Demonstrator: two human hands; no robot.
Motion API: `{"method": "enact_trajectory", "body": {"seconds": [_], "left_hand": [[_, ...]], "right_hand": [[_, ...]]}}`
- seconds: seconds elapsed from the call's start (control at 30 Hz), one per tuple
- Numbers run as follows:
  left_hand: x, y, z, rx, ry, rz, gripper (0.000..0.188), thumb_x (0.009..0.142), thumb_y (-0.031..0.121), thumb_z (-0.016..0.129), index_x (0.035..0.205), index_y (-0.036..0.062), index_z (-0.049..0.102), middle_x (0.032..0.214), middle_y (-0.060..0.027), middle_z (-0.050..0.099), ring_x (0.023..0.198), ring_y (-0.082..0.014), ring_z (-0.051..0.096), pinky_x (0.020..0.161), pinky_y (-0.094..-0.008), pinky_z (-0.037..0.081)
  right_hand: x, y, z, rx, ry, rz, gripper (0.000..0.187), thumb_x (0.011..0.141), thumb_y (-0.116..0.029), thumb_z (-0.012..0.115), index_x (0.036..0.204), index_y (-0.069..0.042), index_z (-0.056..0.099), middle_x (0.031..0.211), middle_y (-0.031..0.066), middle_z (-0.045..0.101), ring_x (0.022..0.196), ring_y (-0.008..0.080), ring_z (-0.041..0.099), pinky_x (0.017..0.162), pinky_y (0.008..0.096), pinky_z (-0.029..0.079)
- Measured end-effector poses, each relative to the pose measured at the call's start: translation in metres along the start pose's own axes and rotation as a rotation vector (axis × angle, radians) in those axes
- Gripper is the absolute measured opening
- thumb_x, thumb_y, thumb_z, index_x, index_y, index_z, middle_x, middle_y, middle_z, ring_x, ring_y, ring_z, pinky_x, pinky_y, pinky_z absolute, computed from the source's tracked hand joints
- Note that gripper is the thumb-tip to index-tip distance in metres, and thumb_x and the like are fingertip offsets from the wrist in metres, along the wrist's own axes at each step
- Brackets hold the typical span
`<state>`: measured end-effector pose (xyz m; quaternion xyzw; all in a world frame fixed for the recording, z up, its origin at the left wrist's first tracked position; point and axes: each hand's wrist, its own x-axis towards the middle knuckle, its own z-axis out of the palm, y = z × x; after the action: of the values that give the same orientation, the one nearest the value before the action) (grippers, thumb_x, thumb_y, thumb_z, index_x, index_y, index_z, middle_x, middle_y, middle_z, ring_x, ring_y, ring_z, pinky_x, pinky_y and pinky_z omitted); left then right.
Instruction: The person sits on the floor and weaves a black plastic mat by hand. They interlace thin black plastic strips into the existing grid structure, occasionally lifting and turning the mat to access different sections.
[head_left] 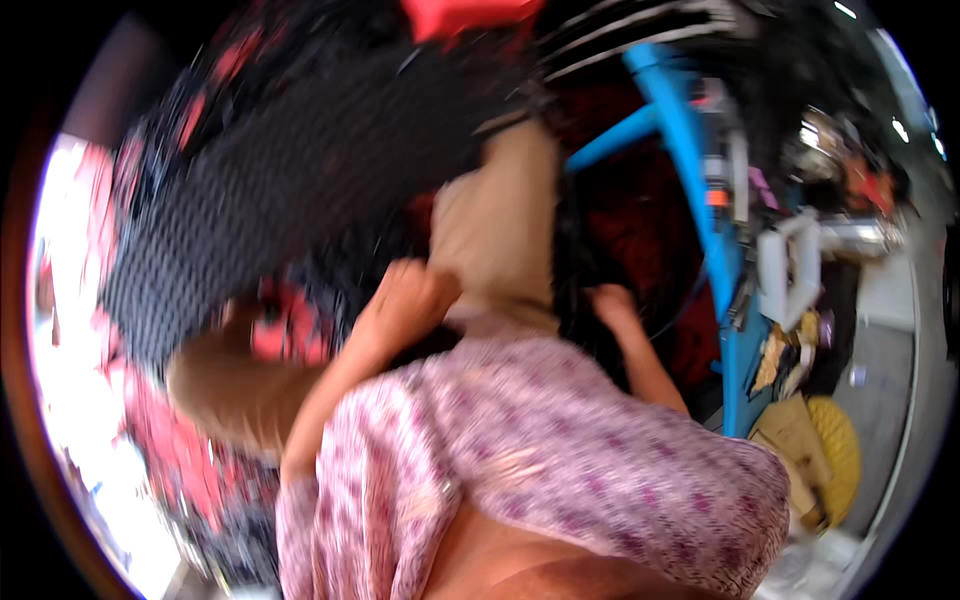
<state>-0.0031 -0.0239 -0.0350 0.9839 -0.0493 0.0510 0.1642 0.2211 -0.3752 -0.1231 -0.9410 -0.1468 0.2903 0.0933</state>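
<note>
My left hand [408, 296] is curled closed beside my thigh, in front of my waist; whatever its fingers might hold is hidden. Off to the right, my right hand [611, 303] is blurred, close to dark material, and its fingers do not show clearly. A long dark grey piece of ribbed or quilted fabric [250, 200] stretches over my legs, from the left up to the far middle. Brown trousers [500, 225] show beneath and beside it.
Red and black cloth [180, 440] is heaped on the left. A blue metal frame [690, 170] stands at my right, with a bench of tools and a white plastic frame [790, 270] beyond it. A yellow round item [835, 450] and cardboard [790, 440] lie lower right. A red object [470, 15] is at the far edge.
</note>
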Motion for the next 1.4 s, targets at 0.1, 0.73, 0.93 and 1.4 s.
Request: {"method": "enact_trajectory", "body": {"seconds": [0.1, 0.73, 0.93, 1.4], "left_hand": [[0.015, 0.008, -0.011, -0.253, 0.049, -0.044, 0.009, 0.087, 0.016, 0.065, 0.079, 0.0113, 0.065, 0.065, -0.0089, 0.060, 0.057, -0.0286, 0.063, 0.052, -0.0417, 0.049], [0.042, -0.024, -0.055, -0.388, -0.073, -0.015, 0.013, 0.083, 0.002, 0.060, 0.091, 0.0025, 0.070, 0.089, -0.0130, 0.071, 0.079, -0.0318, 0.069, 0.068, -0.0408, 0.055], [0.033, -0.043, -0.089, -0.259, 0.051, -0.320, 0.013, 0.090, 0.006, 0.058, 0.089, -0.0021, 0.068, 0.086, -0.0185, 0.069, 0.076, -0.0377, 0.066, 0.068, -0.0446, 0.050], [0.014, -0.055, -0.119, -0.027, 0.068, -0.476, 0.011, 0.090, 0.012, 0.063, 0.088, 0.0031, 0.067, 0.081, -0.0156, 0.063, 0.075, -0.0376, 0.061, 0.069, -0.0474, 0.045]], "right_hand": [[-0.030, -0.143, -0.050, 0.559, 0.173, -0.454, 0.026, 0.094, -0.025, 0.067, 0.101, -0.001, 0.073, 0.094, 0.0124, 0.073, 0.089, 0.0233, 0.069, 0.082, 0.0349, 0.053], [-0.040, -0.179, -0.069, 0.340, -0.105, -0.971, 0.023, 0.096, -0.026, 0.065, 0.109, -0.007, 0.070, 0.076, 0.0140, 0.069, 0.070, 0.0296, 0.070, 0.064, 0.0398, 0.053], [-0.018, -0.156, -0.097, 0.420, -0.124, -0.781, 0.021, 0.097, -0.027, 0.061, 0.104, -0.011, 0.072, 0.068, 0.0101, 0.068, 0.065, 0.0278, 0.068, 0.064, 0.0385, 0.053], [0.012, -0.098, -0.096, -0.029, -0.173, -0.612, 0.022, 0.091, -0.022, 0.062, 0.105, -0.008, 0.073, 0.104, 0.0119, 0.070, 0.102, 0.0306, 0.065, 0.090, 0.0436, 0.048]]}}
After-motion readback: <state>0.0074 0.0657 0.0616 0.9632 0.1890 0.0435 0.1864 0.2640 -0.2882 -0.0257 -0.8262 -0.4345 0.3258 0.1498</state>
